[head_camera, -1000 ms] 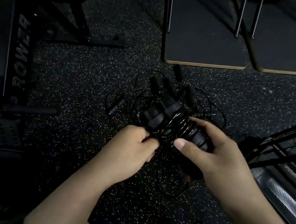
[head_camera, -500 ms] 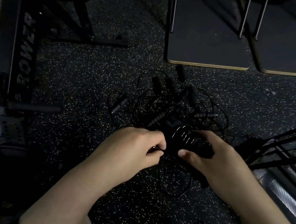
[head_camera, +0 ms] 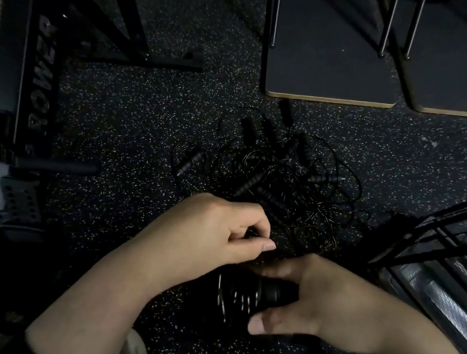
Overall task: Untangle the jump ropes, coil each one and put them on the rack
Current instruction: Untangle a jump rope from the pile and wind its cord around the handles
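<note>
- Two hands work low over speckled black rubber flooring (head_camera: 132, 122).
- My right hand (head_camera: 325, 302) grips a coiled black jump rope bundle (head_camera: 243, 297); my left hand (head_camera: 218, 234) pinches, probably, its cord.
- Tangled black jump ropes (head_camera: 279, 177) lie just beyond; next comes freeing another.

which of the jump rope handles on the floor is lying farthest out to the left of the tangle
The lone handle at the left edge of the tangled ropes. It lies apart at an angle, joined only by a thin cord loop; the other handles cluster further right.
</note>
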### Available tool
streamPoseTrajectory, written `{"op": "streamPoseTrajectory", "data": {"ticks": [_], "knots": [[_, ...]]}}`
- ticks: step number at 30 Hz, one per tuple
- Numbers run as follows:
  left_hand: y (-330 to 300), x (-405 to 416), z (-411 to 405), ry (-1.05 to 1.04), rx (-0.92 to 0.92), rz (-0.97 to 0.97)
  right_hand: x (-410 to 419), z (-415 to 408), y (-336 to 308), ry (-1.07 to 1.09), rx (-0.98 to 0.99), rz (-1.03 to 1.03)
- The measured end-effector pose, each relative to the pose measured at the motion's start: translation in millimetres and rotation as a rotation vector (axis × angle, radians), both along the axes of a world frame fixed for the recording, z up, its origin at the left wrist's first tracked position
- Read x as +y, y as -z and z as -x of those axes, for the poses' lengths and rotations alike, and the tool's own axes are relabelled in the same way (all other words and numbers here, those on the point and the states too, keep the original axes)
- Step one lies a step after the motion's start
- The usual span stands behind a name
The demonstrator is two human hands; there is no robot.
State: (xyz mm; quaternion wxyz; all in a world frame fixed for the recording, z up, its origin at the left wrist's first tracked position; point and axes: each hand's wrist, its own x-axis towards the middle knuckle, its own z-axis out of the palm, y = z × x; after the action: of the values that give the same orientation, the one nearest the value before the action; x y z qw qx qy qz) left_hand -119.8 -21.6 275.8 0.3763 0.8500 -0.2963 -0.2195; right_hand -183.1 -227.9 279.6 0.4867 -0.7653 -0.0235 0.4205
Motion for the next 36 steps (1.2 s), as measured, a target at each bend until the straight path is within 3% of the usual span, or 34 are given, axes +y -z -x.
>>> {"op": "streamPoseTrajectory", "data": {"ticks": [8,10,13,15,17,20,25,32,36], "knots": [[-3,-9,-6,-0.008,0.342,0.261,-7,1,-6,0.006,0.121,-0.46],[-2,-16,-9,-0.086,0.426,0.304,-8,1,-6,0.106,0.165,-0.614],[24,-11,-6,-0.351,0.491,0.348,-6,1,-2,0.261,0.056,-0.719],[40,-7,2,-0.527,0.454,0.291,-4,1,3,0.408,-0.022,-0.788],[36,-16,8,-0.536,0.436,0.259,-4,-1,5,0.593,-0.082,-0.842],[18,-32,9,-0.379,0.454,0.2,-8,-6,5,0.785,-0.156,-0.744],[14,-26,5,-0.462,0.32,0.111,-9,-6,-1,0.855,-0.231,-0.364],[7,-25,4,-0.357,0.215,0.058,-5,-7,3,0.897,-0.328,-0.173],[12,-25,6,-0.277,0.165,-0.069,0,-6,6,0.913,-0.376,-0.089]]}}
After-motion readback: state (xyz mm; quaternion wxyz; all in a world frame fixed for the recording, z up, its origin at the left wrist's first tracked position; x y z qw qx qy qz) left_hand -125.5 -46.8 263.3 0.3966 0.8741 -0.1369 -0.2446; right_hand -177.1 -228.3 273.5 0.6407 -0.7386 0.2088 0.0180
